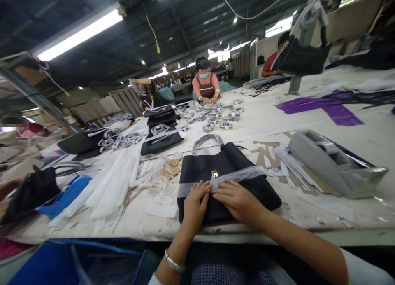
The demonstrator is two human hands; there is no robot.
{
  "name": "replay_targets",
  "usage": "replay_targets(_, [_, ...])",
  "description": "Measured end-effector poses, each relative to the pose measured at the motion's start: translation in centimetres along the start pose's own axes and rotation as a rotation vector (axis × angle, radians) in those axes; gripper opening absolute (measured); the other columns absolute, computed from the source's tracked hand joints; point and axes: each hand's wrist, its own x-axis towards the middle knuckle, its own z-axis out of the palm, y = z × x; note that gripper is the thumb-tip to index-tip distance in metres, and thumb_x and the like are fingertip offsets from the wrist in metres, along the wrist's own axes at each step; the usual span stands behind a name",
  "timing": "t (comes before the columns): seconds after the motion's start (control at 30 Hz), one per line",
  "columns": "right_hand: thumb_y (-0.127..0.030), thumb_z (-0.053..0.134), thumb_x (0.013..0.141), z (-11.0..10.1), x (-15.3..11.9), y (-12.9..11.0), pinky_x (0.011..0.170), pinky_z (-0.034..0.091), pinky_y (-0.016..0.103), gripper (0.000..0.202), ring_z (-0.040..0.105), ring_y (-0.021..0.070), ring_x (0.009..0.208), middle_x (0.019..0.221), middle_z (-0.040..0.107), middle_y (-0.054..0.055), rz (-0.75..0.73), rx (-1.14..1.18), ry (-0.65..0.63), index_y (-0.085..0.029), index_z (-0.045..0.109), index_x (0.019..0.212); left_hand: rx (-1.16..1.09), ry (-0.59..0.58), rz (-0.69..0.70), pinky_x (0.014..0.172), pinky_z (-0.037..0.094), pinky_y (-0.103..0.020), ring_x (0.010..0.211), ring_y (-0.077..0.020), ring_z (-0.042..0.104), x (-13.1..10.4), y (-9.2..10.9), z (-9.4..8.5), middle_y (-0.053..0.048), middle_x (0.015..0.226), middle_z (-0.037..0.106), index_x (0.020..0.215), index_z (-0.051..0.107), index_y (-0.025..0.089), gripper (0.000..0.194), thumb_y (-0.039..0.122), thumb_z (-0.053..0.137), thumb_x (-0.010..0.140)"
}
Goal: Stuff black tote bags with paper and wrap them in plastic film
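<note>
A black handbag (196, 168) lies in front of me at the table's near edge, its handle (207, 137) wrapped in clear film. A translucent white strip (248, 174) runs across its front, just below a small gold clasp (214, 174). My left hand (197, 202) rests on the strip left of centre, fingers stretched out and close together. Beside it, my right hand (239, 199) lies on the bag with its fingers extended, their tips on the strip near the middle. Part of the strip and the bag's lower front are covered by my hands.
A grey tape dispenser (327, 159) stands right, beside paper and card strips (293, 169). Left are card tags (173, 165), white sheeting (112, 190) and stacked black bags (162, 143). Coiled straps (208, 126) lie farther back, near a person (205, 85). A blue bin (101, 256) sits below the edge.
</note>
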Motion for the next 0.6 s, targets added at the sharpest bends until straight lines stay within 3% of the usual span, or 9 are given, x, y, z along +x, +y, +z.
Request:
replay_targets(0.1, [-0.008,0.044,0.095,-1.9,-1.2,2.0,0.111,0.041,0.046,0.039,0.055,0.0239,0.124,0.126,0.067,0.009,0.021,-0.124,0.061,-0.018,0.064,0.126,0.051,0.010,0.017,0.111,0.042,-0.053,0.127,-0.0243,0.057,-0.1,0.2,0.2,-0.004,0.126,0.068,0.117,0.069,0.026,0.029,0.018,0.051,0.096])
replay_targets(0.17, [-0.012,0.049,0.094,-2.1,-1.7,3.2,0.109,0.044,0.049,0.035,0.054,0.0282,0.126,0.126,0.066,0.013,0.040,-0.206,0.024,-0.015,0.064,0.126,0.078,0.019,0.018,0.110,0.043,-0.052,0.126,-0.0239,0.057,-0.1,0.4,0.3,-0.003,0.125,0.068,0.116,0.069,0.026,0.028,0.018,0.051,0.097])
replay_targets(0.33, [-0.024,0.060,0.092,-0.1,-2.4,3.8,0.109,0.044,0.053,0.042,0.055,0.0342,0.124,0.130,0.062,0.020,0.033,-0.275,-0.120,-0.006,0.061,0.129,0.178,0.018,0.061,0.109,0.044,-0.053,0.128,-0.0254,0.055,0.0,1.0,0.5,-0.007,0.133,0.063,0.130,0.059,0.023,0.035,0.019,0.054,0.095])
replay_targets(0.47, [-0.023,0.059,0.092,1.0,-2.5,3.6,0.112,0.040,0.054,0.044,0.052,0.0332,0.128,0.132,0.060,0.020,0.040,-0.238,-0.130,-0.006,0.058,0.132,0.260,-0.029,0.133,0.109,0.044,-0.054,0.129,-0.0264,0.055,0.4,1.6,1.6,-0.008,0.136,0.061,0.131,0.058,0.021,0.038,0.011,0.050,0.095])
replay_targets(0.6, [-0.021,0.060,0.091,0.5,-2.6,3.9,0.112,0.039,0.054,0.049,0.045,0.0330,0.135,0.141,0.053,0.022,0.013,-0.192,-0.117,-0.007,0.053,0.137,0.273,-0.072,0.183,0.110,0.044,-0.050,0.132,-0.0251,0.052,1.0,2.4,2.9,-0.010,0.140,0.057,0.134,0.055,0.017,0.041,0.008,0.046,0.095])
